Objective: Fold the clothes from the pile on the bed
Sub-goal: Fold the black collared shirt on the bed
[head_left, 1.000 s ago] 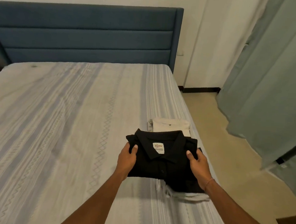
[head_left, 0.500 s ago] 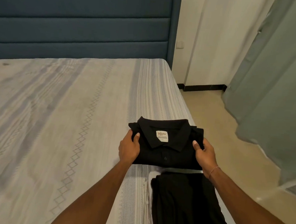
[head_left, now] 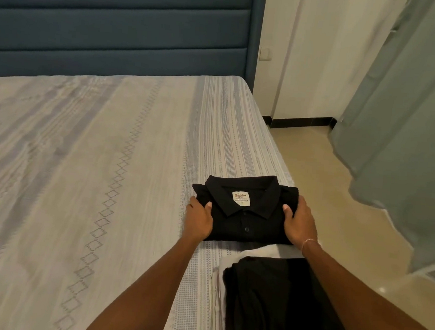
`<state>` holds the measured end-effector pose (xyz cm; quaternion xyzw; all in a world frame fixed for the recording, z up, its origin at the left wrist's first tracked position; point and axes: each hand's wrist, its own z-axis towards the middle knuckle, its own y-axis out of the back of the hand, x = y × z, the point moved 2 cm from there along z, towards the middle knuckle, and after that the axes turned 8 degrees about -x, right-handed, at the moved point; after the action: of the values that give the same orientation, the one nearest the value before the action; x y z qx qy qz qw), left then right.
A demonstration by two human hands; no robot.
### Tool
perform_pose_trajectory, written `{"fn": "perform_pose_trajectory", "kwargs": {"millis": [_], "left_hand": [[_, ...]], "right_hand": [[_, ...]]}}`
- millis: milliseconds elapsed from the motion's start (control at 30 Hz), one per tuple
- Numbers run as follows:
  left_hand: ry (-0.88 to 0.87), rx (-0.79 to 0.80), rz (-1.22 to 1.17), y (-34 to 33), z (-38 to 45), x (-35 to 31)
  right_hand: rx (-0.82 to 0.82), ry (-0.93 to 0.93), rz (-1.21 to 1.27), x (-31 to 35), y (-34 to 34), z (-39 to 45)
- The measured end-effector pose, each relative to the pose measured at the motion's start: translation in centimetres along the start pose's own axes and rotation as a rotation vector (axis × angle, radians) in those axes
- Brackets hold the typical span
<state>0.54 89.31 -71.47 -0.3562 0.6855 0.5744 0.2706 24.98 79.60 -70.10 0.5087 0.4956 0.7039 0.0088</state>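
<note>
A folded black polo shirt with a white neck label lies near the right edge of the bed. My left hand grips its left side, thumb on top. On the shirt's right side my right hand grips the same way, a thin bracelet on the wrist. Nearer to me lies a stack of folded clothes, a black garment on top of a white one, partly hidden by my right forearm.
The bed's striped grey and beige sheet stretches left and back to a blue padded headboard. Right of the bed is a beige floor, a white wall and a hanging grey-green curtain.
Both hands carried the black polo shirt away from me, off the stack it lay over, and set it down on the sheet beyond the stack. The white garment behind it is no longer visible.
</note>
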Motion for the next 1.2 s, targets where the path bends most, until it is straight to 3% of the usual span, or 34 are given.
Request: {"fn": "perform_pose_trajectory", "kwargs": {"millis": [133, 433, 833, 1200], "left_hand": [[-0.23, 0.092, 0.163, 3.0, -3.2, -0.4], [-0.511, 0.121, 0.514, 15.5, -13.9, -2.6], [-0.725, 0.0, 0.751, 39.2, -30.8, -0.1], [-0.721, -0.036, 0.843, 55.5, -39.7, 7.7]], "right_hand": [[-0.045, 0.273, -0.367, 2.2, 1.2, -3.9], [0.096, 0.622, -0.44, 13.3, 6.3, -17.5], [0.2, 0.744, -0.442, 25.7, 14.2, -40.6], [0.224, 0.803, -0.425, 32.9, 12.1, -58.0]]}}
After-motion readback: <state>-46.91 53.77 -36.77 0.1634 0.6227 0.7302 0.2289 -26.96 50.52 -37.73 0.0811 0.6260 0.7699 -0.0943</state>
